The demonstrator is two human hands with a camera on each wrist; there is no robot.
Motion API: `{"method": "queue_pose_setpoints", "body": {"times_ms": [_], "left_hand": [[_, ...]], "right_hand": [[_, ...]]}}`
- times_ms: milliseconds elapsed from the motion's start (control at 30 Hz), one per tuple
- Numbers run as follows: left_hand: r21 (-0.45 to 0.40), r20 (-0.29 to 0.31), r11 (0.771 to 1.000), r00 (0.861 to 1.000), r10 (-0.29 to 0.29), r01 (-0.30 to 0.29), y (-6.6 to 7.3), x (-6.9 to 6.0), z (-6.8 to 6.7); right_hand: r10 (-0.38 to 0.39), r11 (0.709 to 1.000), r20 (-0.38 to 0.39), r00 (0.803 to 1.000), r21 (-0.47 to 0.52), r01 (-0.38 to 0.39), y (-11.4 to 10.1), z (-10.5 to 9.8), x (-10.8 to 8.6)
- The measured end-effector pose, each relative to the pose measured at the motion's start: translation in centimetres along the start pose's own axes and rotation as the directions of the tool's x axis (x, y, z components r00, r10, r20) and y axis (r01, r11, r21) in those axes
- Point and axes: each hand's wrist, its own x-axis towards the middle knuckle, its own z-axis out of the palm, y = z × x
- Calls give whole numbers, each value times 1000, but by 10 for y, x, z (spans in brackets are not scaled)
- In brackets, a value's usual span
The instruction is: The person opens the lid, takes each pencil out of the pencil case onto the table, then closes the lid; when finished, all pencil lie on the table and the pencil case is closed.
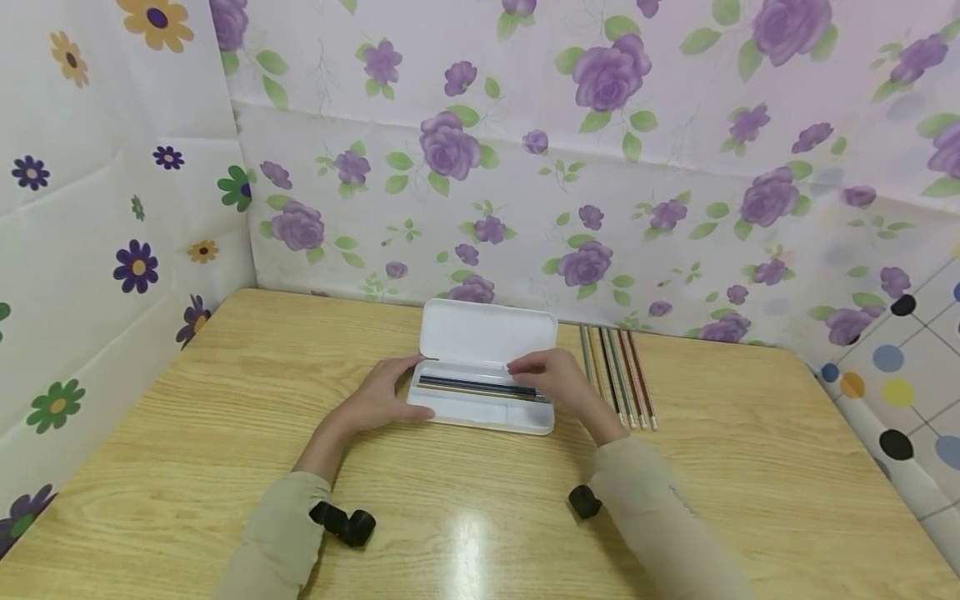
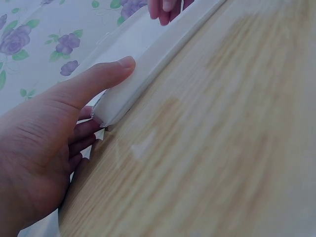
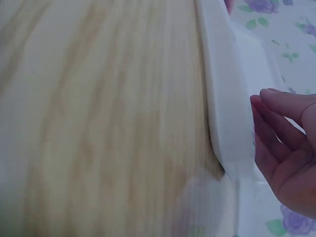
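A white pencil case (image 1: 480,412) lies on the table with its lid (image 1: 487,333) raised at the back. Several dark and yellowish pencils (image 1: 465,384) lie lengthwise in its rear compartment. My left hand (image 1: 378,397) grips the case's left end, thumb along the front edge and the other fingers round the end. My right hand (image 1: 555,375) reaches over the right end, covering part of it, with its fingertips inside near the hinge side. In the right wrist view the thumb (image 3: 284,103) and forefinger tips come close together; the case wall partly hides whatever is between them.
To the right of the case, several pencils (image 1: 618,379) lie side by side in a row, some with eraser ends toward me. The wooden table (image 1: 465,492) backs onto a flowered cloth wall (image 1: 525,192). Black wrist cameras (image 1: 358,528) sit on both sleeves.
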Motion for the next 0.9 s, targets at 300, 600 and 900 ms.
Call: {"method": "queue_pose_setpoints", "body": {"times_ms": [300, 600, 900], "left_hand": [[5, 6, 1000, 1000, -12, 12, -2, 1, 1], [3, 7, 1000, 1000, -8, 8, -1, 0, -1], [-3, 10, 1000, 1000, -3, 3, 0, 1, 0]], "right_hand": [[-35, 993, 79, 996, -110, 43, -8, 17, 10], [-51, 980, 130, 990, -186, 74, -13, 24, 14], [-79, 961, 141, 987, -254, 113, -20, 23, 13]]}}
